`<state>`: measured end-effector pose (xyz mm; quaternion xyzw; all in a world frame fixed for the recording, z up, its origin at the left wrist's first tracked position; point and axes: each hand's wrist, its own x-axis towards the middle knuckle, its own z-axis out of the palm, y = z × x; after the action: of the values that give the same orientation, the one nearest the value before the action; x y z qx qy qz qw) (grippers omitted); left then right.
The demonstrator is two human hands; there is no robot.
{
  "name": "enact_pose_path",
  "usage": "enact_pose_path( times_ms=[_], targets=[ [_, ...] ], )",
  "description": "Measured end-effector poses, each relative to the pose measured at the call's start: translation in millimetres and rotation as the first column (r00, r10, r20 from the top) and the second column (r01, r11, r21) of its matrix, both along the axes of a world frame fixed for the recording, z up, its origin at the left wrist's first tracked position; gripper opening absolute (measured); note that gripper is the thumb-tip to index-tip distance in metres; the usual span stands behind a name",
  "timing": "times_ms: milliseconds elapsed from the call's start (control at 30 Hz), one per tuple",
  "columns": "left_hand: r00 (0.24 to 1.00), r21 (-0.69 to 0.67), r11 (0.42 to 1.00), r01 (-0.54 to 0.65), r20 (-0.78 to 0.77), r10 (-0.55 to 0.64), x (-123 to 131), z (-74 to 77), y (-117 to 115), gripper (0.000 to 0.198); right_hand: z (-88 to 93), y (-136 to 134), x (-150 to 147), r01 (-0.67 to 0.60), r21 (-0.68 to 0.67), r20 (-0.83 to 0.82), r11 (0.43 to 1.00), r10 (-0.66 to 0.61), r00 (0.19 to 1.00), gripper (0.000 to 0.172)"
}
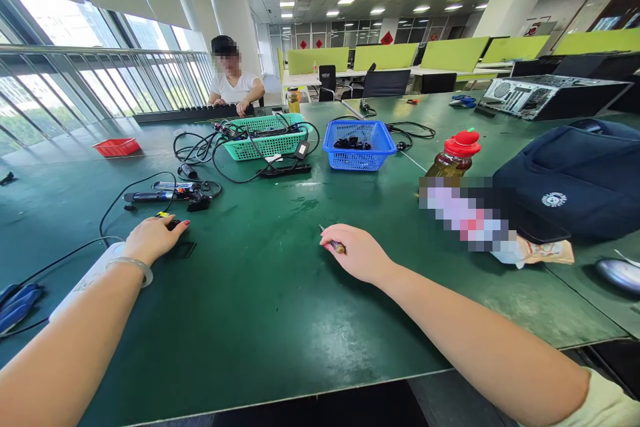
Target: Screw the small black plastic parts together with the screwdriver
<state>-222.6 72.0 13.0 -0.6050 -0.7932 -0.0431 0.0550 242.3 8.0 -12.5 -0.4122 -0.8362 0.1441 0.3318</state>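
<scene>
My left hand point(151, 237) rests on the green table point(270, 293), its fingers curled round a small black part with a yellow tip point(169, 219); a flat black piece point(183, 249) lies just right of it. My right hand point(356, 251) lies near the table's middle, its fingers closed on a thin metal tool point(334, 243) whose point sticks out to the left. A bangle point(135, 267) circles my left wrist.
Cables and small tools point(175, 193) lie beyond my left hand. Further back stand a teal basket point(267, 140) full of cables and a blue basket point(358, 144). A bottle point(456, 155) and a dark bag point(575, 177) sit at right. Another person point(231, 80) sits at the far side.
</scene>
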Motion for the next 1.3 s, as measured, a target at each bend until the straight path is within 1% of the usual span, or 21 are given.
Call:
enact_pose_path(
  times_ms=[33,133,167,300,367,433,533,600,667,700,767,867,900,1033,1167,1300],
  targets=[
    [0.999,0.021,0.999,-0.030,-0.023,0.031,4,1.3,-5,0.073,-0.2,0,0,0.003,-0.004,0.002,1.000,-0.003,1.000,0.024],
    [0.994,0.164,0.984,-0.065,-0.074,0.078,21,5.2,-24,0.072,-0.8,0,0,0.009,-0.013,0.004,1.000,-0.009,1.000,0.023],
    [0.995,0.163,0.985,-0.064,-0.072,0.076,28,5.4,-32,0.072,-0.9,0,1,0.010,-0.014,0.002,1.000,-0.010,1.000,0.023],
    [0.999,-0.008,0.999,-0.037,-0.009,0.037,50,-1.9,-59,0.068,-0.3,-1,0,0.001,-0.016,0.009,1.000,0.000,1.000,0.023],
    [1.000,-0.018,1.000,-0.024,0.019,0.024,57,-6.2,-66,0.059,-0.6,-1,0,-0.005,-0.016,0.012,1.000,0.006,1.000,0.023],
    [0.999,-0.004,1.000,-0.026,0.047,0.026,60,-6.7,-68,0.054,-1.1,-1,0,-0.007,-0.014,0.011,1.000,0.007,1.000,0.023],
    [0.994,0.053,0.997,-0.047,0.097,0.042,58,1.9,-63,0.053,-1.1,-1,0,-0.005,-0.010,0.004,1.000,0.005,1.000,0.023],
    [0.991,0.152,0.985,-0.084,0.119,0.066,53,11.8,-54,0.053,-0.2,-2,-1,-0.002,-0.012,-0.001,1.000,0.002,1.000,0.023],
    [0.984,0.250,0.957,-0.151,0.134,0.120,47,21.3,-42,0.055,1.2,-2,-1,0.000,-0.019,0.002,1.000,0.000,1.000,0.023],
    [0.979,0.268,0.946,-0.182,0.142,0.148,44,24.7,-35,0.055,1.7,-3,-1,0.000,-0.021,0.005,1.000,0.000,1.000,0.023],
    [0.973,0.227,0.951,-0.212,0.138,0.185,40,27.8,-22,0.053,2.4,-3,-1,0.000,-0.021,0.007,1.000,0.000,1.000,0.024],
    [0.967,0.071,0.970,-0.234,0.119,0.225,36,24.5,-8,0.051,2.5,-3,0,0.001,-0.015,0.000,1.000,-0.001,1.000,0.025],
    [0.967,0.040,0.971,-0.235,0.109,0.229,35,22.3,-5,0.051,2.5,-3,0,0.001,-0.014,-0.003,1.000,-0.001,1.000,0.024],
    [0.980,0.032,0.980,-0.196,0.045,0.194,33,14.0,-1,0.049,3.0,-3,0,0.002,-0.023,-0.003,1.000,-0.002,1.000,0.023],
    [0.991,-0.001,0.991,-0.134,-0.020,0.133,29,7.2,0,0.053,3.0,-3,0,0.000,-0.036,0.012,0.999,0.000,1.000,0.023],
    [0.993,0.028,0.996,-0.080,-0.087,0.082,28,1.9,-3,0.052,2.3,-2,0,-0.005,-0.031,0.000,1.000,0.005,1.000,0.023]
  ],
)
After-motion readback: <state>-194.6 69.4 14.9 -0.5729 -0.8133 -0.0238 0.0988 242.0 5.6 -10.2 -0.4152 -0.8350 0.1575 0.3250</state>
